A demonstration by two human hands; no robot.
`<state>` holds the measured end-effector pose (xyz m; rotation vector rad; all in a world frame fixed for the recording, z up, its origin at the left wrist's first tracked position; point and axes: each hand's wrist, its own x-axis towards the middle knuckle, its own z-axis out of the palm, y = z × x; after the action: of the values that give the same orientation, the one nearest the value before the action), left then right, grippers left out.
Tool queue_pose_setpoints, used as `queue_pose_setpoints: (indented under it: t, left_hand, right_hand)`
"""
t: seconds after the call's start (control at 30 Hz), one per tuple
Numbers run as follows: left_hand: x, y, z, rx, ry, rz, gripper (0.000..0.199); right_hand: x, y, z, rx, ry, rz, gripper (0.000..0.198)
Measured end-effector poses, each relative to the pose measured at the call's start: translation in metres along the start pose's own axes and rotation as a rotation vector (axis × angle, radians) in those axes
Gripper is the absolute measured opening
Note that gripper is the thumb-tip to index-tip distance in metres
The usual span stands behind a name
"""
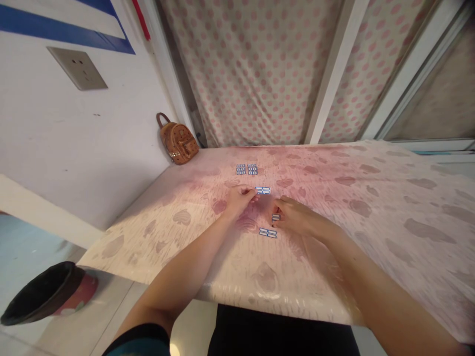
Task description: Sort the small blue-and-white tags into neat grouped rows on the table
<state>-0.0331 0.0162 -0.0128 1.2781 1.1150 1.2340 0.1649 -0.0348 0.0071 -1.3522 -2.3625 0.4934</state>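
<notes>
My left hand (241,199) is closed in a pinch at the left edge of a small blue-bordered label sheet (263,190) with white blanks, held just above the table. To its right, my right hand (295,215) has its fingers closed on a smaller piece of label sheet (275,217), partly covered by the fingers. Flat on the table, nearer to me, lies another strip of blue-and-white labels (267,233). Farther back, two label sheets (241,169) with several rows each lie side by side. Print on the labels is too small to read.
A patterned cloth (265,277) covers the table. At the back left corner, a small brown backpack (180,143) leans against the wall. A dark-lined bin (79,291) stands on the floor at left. Dotted curtains (260,74) hang behind the table.
</notes>
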Motion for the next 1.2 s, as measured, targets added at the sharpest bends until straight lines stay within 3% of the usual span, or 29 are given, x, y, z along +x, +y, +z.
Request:
queue_pose_setpoints:
  t: [0.2, 0.37, 0.57, 0.73, 0.9, 1.2]
  left_hand:
    - [0.0, -0.001, 0.001, 0.001, -0.005, -0.009, 0.011]
    - [0.002, -0.003, 0.001, 0.006, -0.001, -0.014, 0.011]
    - [0.001, -0.002, 0.002, -0.011, -0.001, -0.009, 0.011]
    - [-0.003, -0.002, 0.007, -0.047, -0.025, 0.01, 0.01]
    - [-0.005, -0.002, 0.01, -0.055, -0.062, 0.035, 0.012]
    - [-0.007, -0.004, 0.012, -0.072, -0.14, 0.046, 0.027]
  right_hand:
    - [-0.001, -0.004, 0.001, -0.012, -0.035, 0.049, 0.017]
    - [0.0, 0.003, 0.008, 0.082, 0.019, 0.022, 0.012]
    - [0.013, 0.011, 0.01, 0.451, 0.244, 0.138, 0.002]
    - [0.019, 0.018, 0.006, 0.785, 0.331, 0.229, 0.022]
    - [0.017, 0.018, 0.004, 0.613, 0.435, 0.237, 0.025]
    - [0.02, 0.019, 0.016, 0.425, 0.491, 0.276, 0.028]
